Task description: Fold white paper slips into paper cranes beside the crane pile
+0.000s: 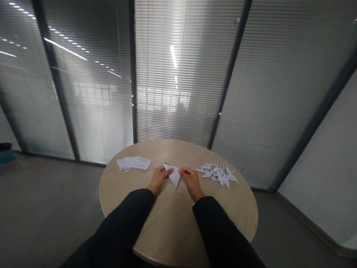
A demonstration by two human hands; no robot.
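Note:
Between my two hands is a folded piece of white paper [174, 178], a triangle with one point facing toward me. My left hand [158, 179] pinches its left corner, thumb on top. On the opposite side, my right hand [192, 181] grips the right corner between thumb and fingers. Just right of that hand lies a pile of folded white paper cranes [217, 173], several of them overlapping. Off to the left of my left hand rests a loose stack of white paper sheets [136, 163], some with printed lines.
All of this is on a round wooden table [173, 227]. Behind it stands a glass partition with blinds [175, 123] in dark frames. A white wall [323, 167] is on the right. A blue object [6, 155] with something dark on top sits on the floor at far left.

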